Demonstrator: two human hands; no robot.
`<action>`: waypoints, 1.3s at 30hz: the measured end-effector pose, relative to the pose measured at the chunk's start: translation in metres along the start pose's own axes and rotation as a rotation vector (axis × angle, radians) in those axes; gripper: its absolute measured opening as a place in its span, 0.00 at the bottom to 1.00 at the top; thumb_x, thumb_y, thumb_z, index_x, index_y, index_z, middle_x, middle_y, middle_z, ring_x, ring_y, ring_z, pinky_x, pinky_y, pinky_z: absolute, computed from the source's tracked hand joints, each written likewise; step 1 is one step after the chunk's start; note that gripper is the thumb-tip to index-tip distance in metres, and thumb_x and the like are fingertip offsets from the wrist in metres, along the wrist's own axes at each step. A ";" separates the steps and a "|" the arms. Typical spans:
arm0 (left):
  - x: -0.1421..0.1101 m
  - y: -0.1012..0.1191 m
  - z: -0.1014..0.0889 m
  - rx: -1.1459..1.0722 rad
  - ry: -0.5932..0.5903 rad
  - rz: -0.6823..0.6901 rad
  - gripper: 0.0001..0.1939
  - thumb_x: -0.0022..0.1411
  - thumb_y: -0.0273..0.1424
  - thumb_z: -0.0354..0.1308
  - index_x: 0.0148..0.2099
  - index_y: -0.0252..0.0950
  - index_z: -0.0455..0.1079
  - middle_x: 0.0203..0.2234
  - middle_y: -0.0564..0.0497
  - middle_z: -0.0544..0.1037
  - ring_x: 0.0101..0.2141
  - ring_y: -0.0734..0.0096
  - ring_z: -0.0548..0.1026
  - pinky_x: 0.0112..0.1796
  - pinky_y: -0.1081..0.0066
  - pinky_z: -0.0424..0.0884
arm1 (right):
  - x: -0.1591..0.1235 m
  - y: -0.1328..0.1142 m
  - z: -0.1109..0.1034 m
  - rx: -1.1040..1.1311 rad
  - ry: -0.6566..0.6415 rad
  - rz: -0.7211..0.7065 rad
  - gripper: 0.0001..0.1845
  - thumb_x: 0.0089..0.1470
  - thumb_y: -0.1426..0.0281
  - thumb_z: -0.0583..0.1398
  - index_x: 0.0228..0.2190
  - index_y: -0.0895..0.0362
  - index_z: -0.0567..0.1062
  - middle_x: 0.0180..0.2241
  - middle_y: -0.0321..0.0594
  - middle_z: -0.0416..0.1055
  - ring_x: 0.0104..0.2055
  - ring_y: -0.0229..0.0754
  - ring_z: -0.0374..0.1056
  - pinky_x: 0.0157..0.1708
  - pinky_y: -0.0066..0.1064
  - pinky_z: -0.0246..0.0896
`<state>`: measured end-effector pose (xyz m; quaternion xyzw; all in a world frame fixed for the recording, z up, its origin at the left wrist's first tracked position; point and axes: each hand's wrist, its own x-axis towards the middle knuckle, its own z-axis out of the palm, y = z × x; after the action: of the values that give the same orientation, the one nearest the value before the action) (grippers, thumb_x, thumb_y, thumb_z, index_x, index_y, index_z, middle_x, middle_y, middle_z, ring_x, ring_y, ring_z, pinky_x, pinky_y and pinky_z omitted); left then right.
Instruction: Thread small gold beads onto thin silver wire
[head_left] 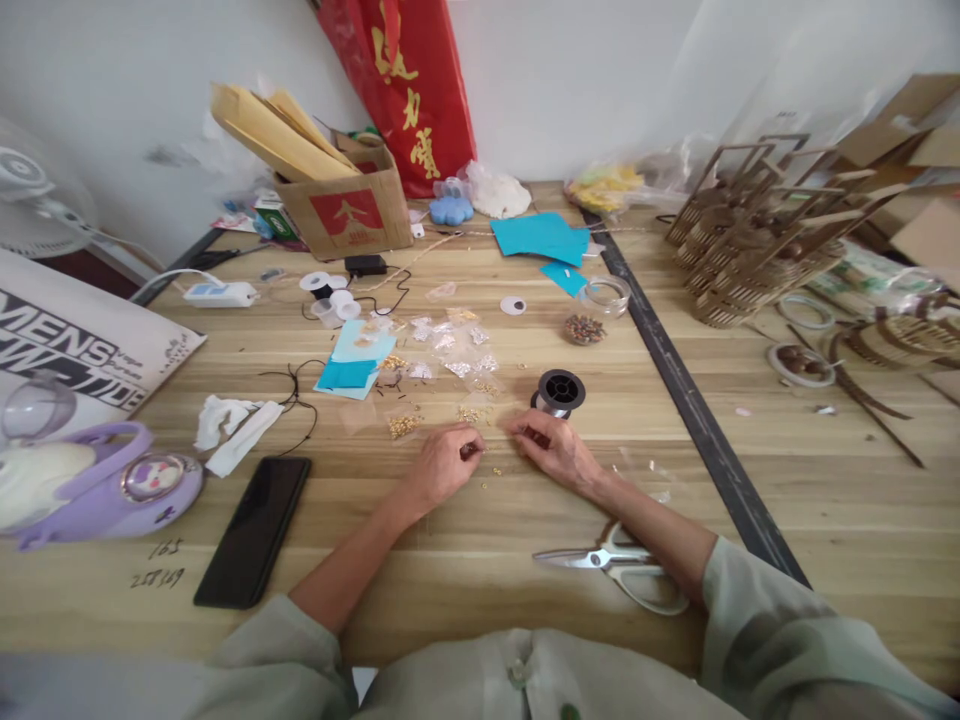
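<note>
My left hand point(442, 462) rests on the wooden table point(480, 560), fingers pinched together on something too small to make out. My right hand point(553, 450) lies a little to the right, fingers curled in a pinch near the left one. Tiny gold beads point(491, 470) are scattered on the wood between and below the hands. A small pile of gold beads point(403, 426) sits just up-left of the left hand. A black spool of thin wire point(559, 392) stands right above the right hand. Small clear bags of beads point(450, 345) lie further back.
Scissors point(615, 565) lie under my right forearm. A black phone point(255, 528) lies at the left, beside a purple toy point(105, 490) and crumpled tissue point(229, 425). A glass jar of beads point(589, 320), teal paper point(541, 238), a cardboard box point(349, 205) and wooden baskets point(750, 245) stand further back.
</note>
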<state>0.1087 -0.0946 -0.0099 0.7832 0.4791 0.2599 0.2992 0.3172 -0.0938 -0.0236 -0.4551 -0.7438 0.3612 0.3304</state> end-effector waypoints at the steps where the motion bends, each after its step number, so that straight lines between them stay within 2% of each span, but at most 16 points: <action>1: 0.000 0.000 0.000 0.003 -0.001 0.003 0.08 0.49 0.17 0.55 0.26 0.34 0.71 0.22 0.52 0.73 0.24 0.74 0.68 0.28 0.75 0.62 | 0.000 -0.001 0.000 -0.005 0.003 -0.005 0.09 0.55 0.70 0.55 0.36 0.58 0.74 0.28 0.39 0.70 0.28 0.37 0.64 0.26 0.27 0.58; 10: 0.000 -0.001 0.003 -0.086 -0.023 -0.035 0.05 0.52 0.21 0.56 0.27 0.34 0.72 0.22 0.52 0.74 0.23 0.75 0.69 0.27 0.76 0.63 | -0.002 -0.008 0.000 0.092 0.004 0.034 0.09 0.54 0.68 0.57 0.37 0.59 0.74 0.30 0.40 0.72 0.27 0.36 0.66 0.25 0.26 0.61; 13: 0.000 0.000 0.007 -0.145 -0.011 -0.013 0.04 0.52 0.21 0.57 0.28 0.33 0.72 0.23 0.51 0.74 0.24 0.75 0.69 0.27 0.76 0.63 | -0.003 -0.009 0.003 0.234 -0.050 0.084 0.14 0.52 0.66 0.60 0.41 0.59 0.73 0.33 0.42 0.73 0.27 0.36 0.69 0.25 0.26 0.63; 17: -0.001 0.005 0.011 -0.207 0.014 0.008 0.04 0.53 0.22 0.57 0.28 0.33 0.72 0.24 0.50 0.76 0.24 0.75 0.70 0.27 0.77 0.63 | -0.003 -0.012 0.007 0.460 -0.143 0.129 0.18 0.51 0.65 0.62 0.43 0.59 0.73 0.44 0.47 0.71 0.28 0.36 0.73 0.26 0.27 0.68; 21: -0.001 0.011 0.015 -0.258 0.061 0.006 0.05 0.53 0.22 0.57 0.28 0.32 0.73 0.24 0.50 0.76 0.26 0.74 0.72 0.28 0.77 0.65 | -0.002 -0.014 0.008 0.544 -0.159 0.150 0.17 0.49 0.68 0.62 0.42 0.60 0.74 0.40 0.46 0.73 0.32 0.39 0.74 0.30 0.29 0.70; 24: -0.001 0.012 0.017 -0.289 0.092 0.007 0.05 0.53 0.22 0.57 0.28 0.32 0.73 0.25 0.49 0.77 0.28 0.73 0.74 0.30 0.76 0.67 | -0.001 -0.014 0.008 0.537 -0.123 0.114 0.13 0.48 0.69 0.63 0.38 0.60 0.75 0.38 0.44 0.74 0.38 0.42 0.73 0.39 0.32 0.69; 26: -0.001 0.011 0.018 -0.322 0.106 -0.014 0.04 0.53 0.23 0.57 0.28 0.32 0.73 0.24 0.49 0.77 0.27 0.72 0.74 0.30 0.76 0.68 | -0.001 -0.013 0.008 0.511 -0.103 0.110 0.10 0.48 0.69 0.63 0.35 0.60 0.75 0.36 0.42 0.75 0.38 0.42 0.73 0.41 0.33 0.68; 33: 0.000 0.008 0.022 -0.438 0.127 -0.086 0.02 0.52 0.24 0.59 0.29 0.32 0.73 0.25 0.49 0.78 0.28 0.72 0.75 0.32 0.74 0.71 | -0.001 -0.011 0.006 0.337 -0.077 0.125 0.07 0.50 0.69 0.61 0.31 0.60 0.74 0.28 0.39 0.73 0.31 0.38 0.70 0.33 0.29 0.66; 39: 0.000 0.008 0.023 -0.471 0.130 -0.127 0.01 0.51 0.24 0.61 0.29 0.31 0.73 0.25 0.49 0.78 0.27 0.72 0.75 0.32 0.74 0.71 | -0.003 -0.009 0.006 0.161 -0.061 0.047 0.06 0.52 0.69 0.60 0.30 0.59 0.74 0.27 0.39 0.71 0.29 0.37 0.66 0.28 0.26 0.61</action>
<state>0.1290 -0.1024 -0.0199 0.6418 0.4717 0.3948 0.4580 0.3100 -0.1011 -0.0198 -0.4332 -0.7110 0.4415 0.3344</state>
